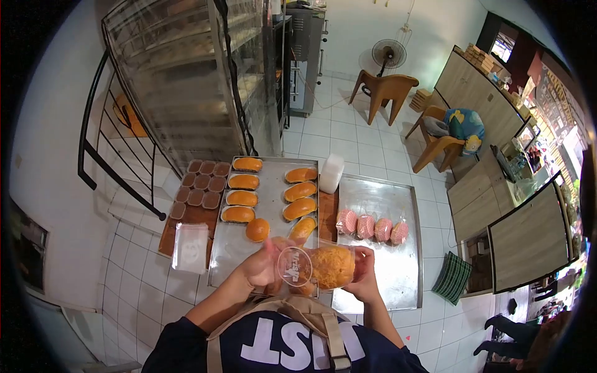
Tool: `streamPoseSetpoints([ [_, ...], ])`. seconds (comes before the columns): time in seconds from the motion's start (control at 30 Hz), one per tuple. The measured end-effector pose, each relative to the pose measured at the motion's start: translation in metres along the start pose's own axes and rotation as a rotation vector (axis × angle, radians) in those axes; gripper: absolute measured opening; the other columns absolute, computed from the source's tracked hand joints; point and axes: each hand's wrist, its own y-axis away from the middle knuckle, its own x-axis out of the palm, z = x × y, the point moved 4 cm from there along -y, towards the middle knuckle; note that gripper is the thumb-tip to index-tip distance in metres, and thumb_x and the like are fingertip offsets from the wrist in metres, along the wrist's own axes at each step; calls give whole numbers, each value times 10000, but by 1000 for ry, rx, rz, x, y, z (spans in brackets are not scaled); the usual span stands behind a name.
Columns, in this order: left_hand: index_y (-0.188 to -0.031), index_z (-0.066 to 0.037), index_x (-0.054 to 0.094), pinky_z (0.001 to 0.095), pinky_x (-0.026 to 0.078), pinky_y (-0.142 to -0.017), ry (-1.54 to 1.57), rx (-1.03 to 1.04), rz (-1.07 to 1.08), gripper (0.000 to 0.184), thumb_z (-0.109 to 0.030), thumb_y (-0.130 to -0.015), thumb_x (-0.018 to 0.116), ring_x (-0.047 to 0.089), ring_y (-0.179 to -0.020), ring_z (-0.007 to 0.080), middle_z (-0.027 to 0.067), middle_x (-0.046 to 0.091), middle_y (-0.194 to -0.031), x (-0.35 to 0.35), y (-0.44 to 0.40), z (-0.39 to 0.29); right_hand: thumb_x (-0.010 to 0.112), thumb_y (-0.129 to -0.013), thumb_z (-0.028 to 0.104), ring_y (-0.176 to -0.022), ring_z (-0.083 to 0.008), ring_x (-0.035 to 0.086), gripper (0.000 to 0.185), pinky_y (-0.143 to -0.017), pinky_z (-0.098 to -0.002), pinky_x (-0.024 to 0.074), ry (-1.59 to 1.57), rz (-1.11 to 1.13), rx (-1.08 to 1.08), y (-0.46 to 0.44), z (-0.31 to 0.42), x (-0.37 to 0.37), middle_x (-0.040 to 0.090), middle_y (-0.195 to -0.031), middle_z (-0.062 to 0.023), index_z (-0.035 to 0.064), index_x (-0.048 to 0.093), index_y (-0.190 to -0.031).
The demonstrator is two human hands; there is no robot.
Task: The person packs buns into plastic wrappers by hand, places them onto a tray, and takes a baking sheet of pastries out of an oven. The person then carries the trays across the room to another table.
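Note:
Between my two hands is a clear plastic bag (294,266) with a printed round label, and a golden bun (333,267) with a shredded-looking topping sits in its right part. My left hand (260,266) is closed on the bag's left end. My right hand (364,273) wraps round the bag's right end, beside the bun. Beneath them lies a metal tray (268,180) with two columns of glossy buns (242,181) and a round bun (257,230). On the tray (378,280) to the right, several pink-patterned wrapped items (365,226) stand in a row.
Left of the trays are brown-filled tubs (200,182) and a stack of clear bags (190,247). A white container stack (331,173) stands between the trays. Behind are a covered rack (180,81), brown chairs (384,89) and a fan (389,55). A person's dark-clad legs (513,336) show lower right.

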Motion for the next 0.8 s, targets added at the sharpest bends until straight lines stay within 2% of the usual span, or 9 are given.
streamPoseSetpoints([
  [0.03, -1320, -45, 319, 503, 388, -920, 162, -3, 97, 779, -611, -799, 447, 447, -1138, 253, 119, 421, -1290, 12, -1, 1, 783, -584, 25, -1129, -239, 421, 756, -951, -383, 390, -32, -6, 0, 0, 1, 1, 428, -1148, -115, 74, 321, -1180],
  [0.13, -1353, -55, 273, 570, 285, -976, 308, -80, 59, 964, -776, -714, 290, 390, -1206, 306, 118, 390, -1325, 21, -1, 15, 764, -619, 46, -1131, -236, 420, 672, -970, -376, 352, 77, 43, -59, 1, -5, -6, 444, -1166, -121, 51, 408, -1189],
  [0.23, -1360, -60, 262, 553, 275, -992, 344, -101, 81, 971, -784, -712, 269, 343, -1246, 319, 128, 346, -1360, 41, -6, 23, 737, -670, 110, -1141, -231, 409, 601, -975, -358, 320, 325, 56, -80, 7, -11, -12, 422, -1238, -133, 36, 473, -1205],
  [0.37, -1360, -61, 265, 513, 290, -1001, 468, -101, 24, 888, -722, -768, 294, 343, -1246, 318, 140, 334, -1367, 45, -11, 25, 712, -719, 249, -1177, -238, 374, 670, -985, -361, 282, 426, 132, -114, 11, -6, -15, 366, -1321, -149, 4, 416, -1268],
  [0.43, -1348, -60, 293, 491, 304, -1002, 527, -112, -13, 829, -682, -800, 310, 367, -1229, 321, 142, 355, -1352, 41, -13, 24, 720, -708, 313, -1179, -229, 367, 712, -994, -362, 256, 287, 111, -122, 8, 4, -6, 390, -1275, -129, 4, 396, -1261],
  [0.5, -1318, -56, 340, 477, 348, -975, 411, -133, -29, 747, -625, -834, 332, 425, -1181, 319, 147, 408, -1307, 43, -18, 24, 729, -687, 401, -1159, -208, 369, 739, -996, -346, 225, -11, 18, -104, 9, 11, 8, 443, -1179, -82, 12, 399, -1223],
  [0.6, -1263, -47, 404, 448, 415, -925, 379, -168, -99, 650, -558, -864, 367, 505, -1097, 299, 150, 484, -1224, 43, -24, 27, 723, -687, 437, -1148, -189, 371, 696, -989, -331, 224, 236, 67, -144, 4, 14, 10, 445, -1165, -73, 45, 387, -1153],
  [0.73, -1206, -38, 449, 407, 469, -873, 354, -132, -197, 547, -481, -890, 390, 558, -1026, 264, 147, 537, -1150, 50, -28, 26, 691, -742, 377, -1040, -152, 428, 506, -931, -306, 284, 156, 56, -99, -6, 28, 19, 485, -1059, -49, 54, 434, -1033],
  [0.8, -1196, -37, 452, 398, 471, -873, 332, -146, -95, 523, -461, -899, 384, 559, -1025, 253, 141, 537, -1150, 59, -25, 22, 646, -801, 320, -975, -134, 453, 396, -892, -287, 314, 65, 59, -68, -10, 29, 21, 508, -987, -37, 53, 444, -1012],
])
